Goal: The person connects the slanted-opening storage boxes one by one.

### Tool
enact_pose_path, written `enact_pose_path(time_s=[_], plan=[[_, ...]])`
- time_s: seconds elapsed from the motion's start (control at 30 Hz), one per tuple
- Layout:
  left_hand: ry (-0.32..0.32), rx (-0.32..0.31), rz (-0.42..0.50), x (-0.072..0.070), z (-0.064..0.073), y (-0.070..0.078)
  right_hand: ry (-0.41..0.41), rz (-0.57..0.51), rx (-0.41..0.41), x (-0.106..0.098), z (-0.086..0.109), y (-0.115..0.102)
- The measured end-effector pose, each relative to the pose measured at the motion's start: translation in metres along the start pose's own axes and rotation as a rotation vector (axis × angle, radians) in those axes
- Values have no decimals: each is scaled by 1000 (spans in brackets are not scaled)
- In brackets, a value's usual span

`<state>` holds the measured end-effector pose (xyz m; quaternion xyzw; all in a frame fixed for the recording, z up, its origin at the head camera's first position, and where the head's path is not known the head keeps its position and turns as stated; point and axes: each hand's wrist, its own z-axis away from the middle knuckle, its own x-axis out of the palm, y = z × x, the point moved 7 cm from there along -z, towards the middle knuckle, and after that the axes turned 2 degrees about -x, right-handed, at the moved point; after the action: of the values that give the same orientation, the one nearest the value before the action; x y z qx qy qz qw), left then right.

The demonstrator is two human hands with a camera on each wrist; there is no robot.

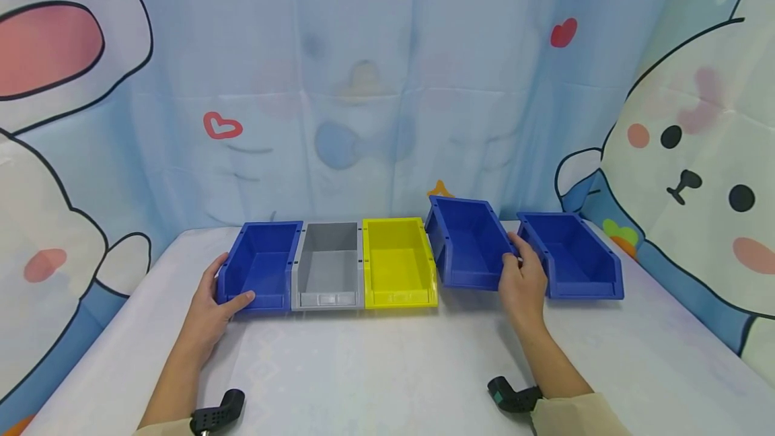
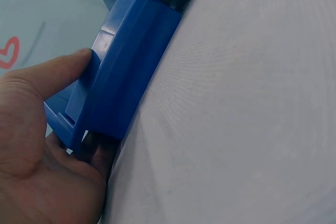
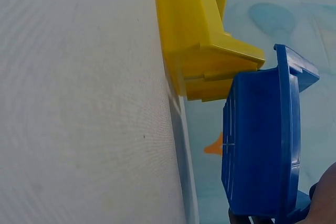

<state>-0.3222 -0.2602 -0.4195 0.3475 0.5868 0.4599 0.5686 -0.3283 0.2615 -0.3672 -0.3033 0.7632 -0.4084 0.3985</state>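
Observation:
At the left end of a row stands a blue storage bin [image 1: 266, 264]. My left hand [image 1: 208, 305] grips its front left corner, with the thumb [image 2: 73, 66] over the front lip in the left wrist view. Beside it stand a grey bin [image 1: 329, 261] and a yellow bin [image 1: 399, 261], side to side. My right hand [image 1: 525, 281] holds another blue bin [image 1: 469, 241] by its right side. That bin is raised off the table and tilted, close to the yellow bin's right side; the right wrist view shows the held blue bin's underside [image 3: 257, 140].
Right of my right hand, a third blue bin [image 1: 572, 254] sits on the white tablecloth [image 1: 363, 369]. Behind the table hangs a light blue cartoon curtain [image 1: 363, 32]. Both wrists wear a black camera mount; the right one [image 1: 513, 395] shows at the sleeve.

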Motion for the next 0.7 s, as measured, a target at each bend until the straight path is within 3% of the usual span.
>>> enact_pose_path(time_s=[0.4, 0.7], plan=[[-8, 0, 14, 0, 1, 1, 28, -18, -102, 1, 1, -11], [-9, 5, 8, 0, 0, 1, 5, 41, -107, 1, 0, -11]])
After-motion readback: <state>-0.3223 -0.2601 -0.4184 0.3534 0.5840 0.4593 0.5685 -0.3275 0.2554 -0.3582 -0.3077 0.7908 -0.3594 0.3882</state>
